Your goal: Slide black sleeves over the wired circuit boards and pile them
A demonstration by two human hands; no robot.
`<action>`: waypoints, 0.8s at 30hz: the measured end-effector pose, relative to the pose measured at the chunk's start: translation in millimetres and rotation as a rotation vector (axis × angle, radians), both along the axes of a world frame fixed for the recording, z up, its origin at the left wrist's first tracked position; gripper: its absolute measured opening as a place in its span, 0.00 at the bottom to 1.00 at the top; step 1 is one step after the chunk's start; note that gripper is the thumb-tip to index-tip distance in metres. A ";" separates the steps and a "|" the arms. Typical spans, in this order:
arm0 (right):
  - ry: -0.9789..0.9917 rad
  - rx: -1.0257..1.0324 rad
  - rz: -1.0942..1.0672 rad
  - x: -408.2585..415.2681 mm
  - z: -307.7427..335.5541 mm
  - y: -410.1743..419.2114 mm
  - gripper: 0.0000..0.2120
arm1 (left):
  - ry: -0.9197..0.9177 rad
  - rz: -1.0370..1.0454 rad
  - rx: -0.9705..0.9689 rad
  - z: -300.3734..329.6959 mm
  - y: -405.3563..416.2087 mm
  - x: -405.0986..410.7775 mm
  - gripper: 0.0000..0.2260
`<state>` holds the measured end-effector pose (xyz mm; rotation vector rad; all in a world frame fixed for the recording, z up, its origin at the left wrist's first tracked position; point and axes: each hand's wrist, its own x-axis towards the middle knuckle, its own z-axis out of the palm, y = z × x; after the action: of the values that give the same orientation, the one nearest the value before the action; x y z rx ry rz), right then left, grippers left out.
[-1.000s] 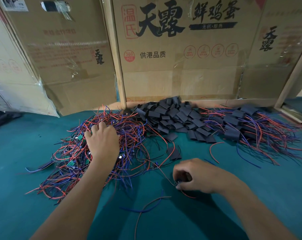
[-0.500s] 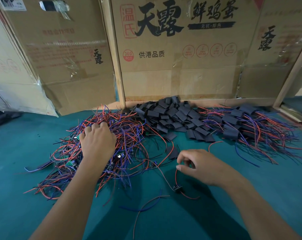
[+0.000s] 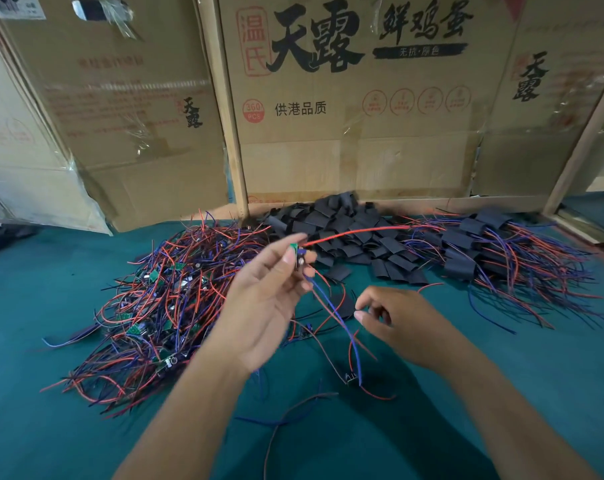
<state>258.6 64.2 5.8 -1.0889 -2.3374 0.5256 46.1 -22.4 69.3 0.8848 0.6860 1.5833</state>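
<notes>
A person's left hand pinches a small green circuit board with red and blue wires above the green table; the right hand, loosely curled and seemingly empty, likely reaches next for the heap of flat black sleeves.

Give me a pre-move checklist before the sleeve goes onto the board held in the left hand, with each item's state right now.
1. Board in hand: left hand pinches a green circuit board at the fingertips. Ok.
2. Board lifted free of the unsleeved wire pile. Ok.
3. Its red wire and blue wire trail free. Ok.
4. Sleeve picked up: right hand has curled fingers, no sleeve visible. Not ok.
5. Loose black sleeves available ahead. Ok.
6. Finished pile on the right, open to receive. Ok.
</notes>
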 end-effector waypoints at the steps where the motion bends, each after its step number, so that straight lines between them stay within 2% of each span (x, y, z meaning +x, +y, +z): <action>1: 0.015 -0.006 -0.002 0.1 -0.2 0.5 0.05 | -0.061 -0.018 -0.028 -9.6 2.2 3.8 0.13; 5: 0.060 0.018 0.004 0.3 1.0 1.2 0.05 | -0.173 -0.044 -0.129 -33.4 9.6 9.4 0.10; 9: 0.058 0.028 0.006 -0.2 1.2 0.0 0.05 | -0.132 0.053 -0.195 -43.2 15.2 6.7 0.08; 12: 0.030 0.013 -0.040 2.0 0.1 2.2 0.05 | -0.144 0.106 -0.236 -47.3 19.0 3.5 0.12; 18: 0.021 -0.044 -0.167 5.7 -5.0 8.1 0.07 | -0.394 0.011 -0.278 -56.2 21.6 0.5 0.17; 24: 0.021 -0.090 -0.284 -5.9 -1.9 19.9 0.08 | -0.419 -0.012 -0.279 -70.0 26.1 2.9 0.21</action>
<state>252.7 84.1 3.9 -1.4207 -2.1099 0.5345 49.0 3.7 -0.7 0.3360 0.5781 1.5506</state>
